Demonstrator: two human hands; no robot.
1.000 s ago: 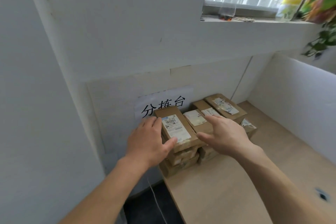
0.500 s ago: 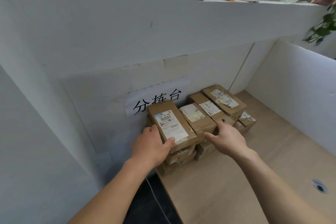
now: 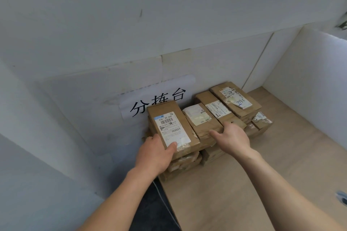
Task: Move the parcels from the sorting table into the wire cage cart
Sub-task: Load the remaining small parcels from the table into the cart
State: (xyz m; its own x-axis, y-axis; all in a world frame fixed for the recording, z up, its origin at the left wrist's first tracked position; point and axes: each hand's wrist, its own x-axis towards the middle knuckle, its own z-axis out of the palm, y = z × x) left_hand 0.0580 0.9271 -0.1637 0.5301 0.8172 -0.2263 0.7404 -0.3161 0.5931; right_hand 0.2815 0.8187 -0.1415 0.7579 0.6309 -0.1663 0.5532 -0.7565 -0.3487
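Note:
Several brown cardboard parcels with white labels are stacked at the back left corner of the wooden sorting table [image 3: 234, 184]. My left hand [image 3: 155, 154] grips the near left corner of the top-left parcel [image 3: 172, 127], thumb on its label. My right hand [image 3: 231, 138] holds the near end of the second top parcel [image 3: 201, 121], fingers curled over its edge. Two more labelled parcels [image 3: 234, 99] lie to the right, with smaller ones below. The wire cage cart is not in view.
A paper sign with black characters [image 3: 157, 99] is taped to the white wall behind the stack. A white partition [image 3: 309, 80] closes the table's right side. A round cable hole [image 3: 341, 198] is at the right edge. A dark gap [image 3: 150, 202] lies left of the table.
Both hands came down from above the stack onto the near ends of the two top parcels. My view moved closer and tilted down.

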